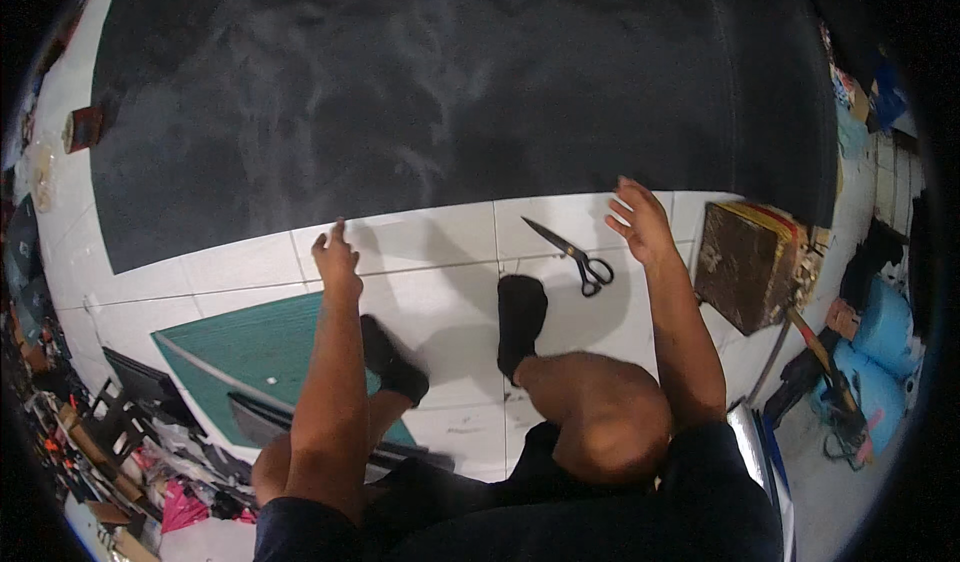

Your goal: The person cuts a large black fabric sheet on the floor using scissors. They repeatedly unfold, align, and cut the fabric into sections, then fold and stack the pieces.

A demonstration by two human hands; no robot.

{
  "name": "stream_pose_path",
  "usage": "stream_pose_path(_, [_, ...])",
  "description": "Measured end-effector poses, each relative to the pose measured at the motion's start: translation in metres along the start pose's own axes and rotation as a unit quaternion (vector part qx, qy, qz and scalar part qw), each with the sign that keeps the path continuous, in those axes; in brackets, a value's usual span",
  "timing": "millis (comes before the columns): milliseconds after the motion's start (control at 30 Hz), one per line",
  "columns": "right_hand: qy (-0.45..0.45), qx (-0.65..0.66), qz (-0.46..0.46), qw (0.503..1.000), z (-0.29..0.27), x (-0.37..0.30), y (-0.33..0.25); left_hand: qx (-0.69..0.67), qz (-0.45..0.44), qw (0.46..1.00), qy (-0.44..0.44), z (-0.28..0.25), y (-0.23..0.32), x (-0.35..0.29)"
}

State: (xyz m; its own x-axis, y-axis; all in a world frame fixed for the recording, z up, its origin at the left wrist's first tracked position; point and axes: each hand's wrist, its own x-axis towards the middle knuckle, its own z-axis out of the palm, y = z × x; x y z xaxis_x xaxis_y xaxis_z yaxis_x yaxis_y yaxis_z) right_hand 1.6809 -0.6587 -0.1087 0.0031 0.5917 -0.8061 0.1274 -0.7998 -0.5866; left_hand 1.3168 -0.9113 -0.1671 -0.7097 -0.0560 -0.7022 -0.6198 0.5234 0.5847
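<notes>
Dark sheet spread across the upper frame, its near edge crossing mid-frame. The left hand, left of centre, is loosely curled, and the right hand, right of centre, has fingers spread; both appear to hold nothing, though fingertip contact with the sheet is unclear. Black-handled scissors lie on white tiles beside the right hand.

No text, label, number or sign can be read anywhere. Black sheet at 12 o'clock: no readable mark. Scissors at 3 o'clock, near centre: no letter readable. Brown block, farther out at 3 o'clock: pale marks, cannot tell if writing. Clutter at 8 o'clock: too small, too blurred for reading.
</notes>
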Motion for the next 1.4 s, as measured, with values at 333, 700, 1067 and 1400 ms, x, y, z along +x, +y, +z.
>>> stream_pose_path(333, [0.208, 0.327, -0.097, 0.917, -0.030, 0.121, 0.052, -0.313, -0.079, 0.945, 0.051, 0.049, -0.011, 0.063])
stream_pose_path(700, [0.267, -0.589, -0.384, 0.659, -0.009, 0.146, 0.051, -0.450, -0.030, 0.882, -0.139, 0.069, -0.030, 0.067])
stream_pose_path(1067, [0.251, -0.618, -0.377, 0.643, -0.015, 0.167, 0.040, -0.367, -0.015, 0.930, 0.006, 0.093, -0.016, 0.039])
stream_pose_path(1400, [0.205, -0.473, -0.539, 0.666, -0.002, 0.122, 0.059, -0.197, -0.033, 0.954, -0.223, 0.111, -0.080, -0.025])
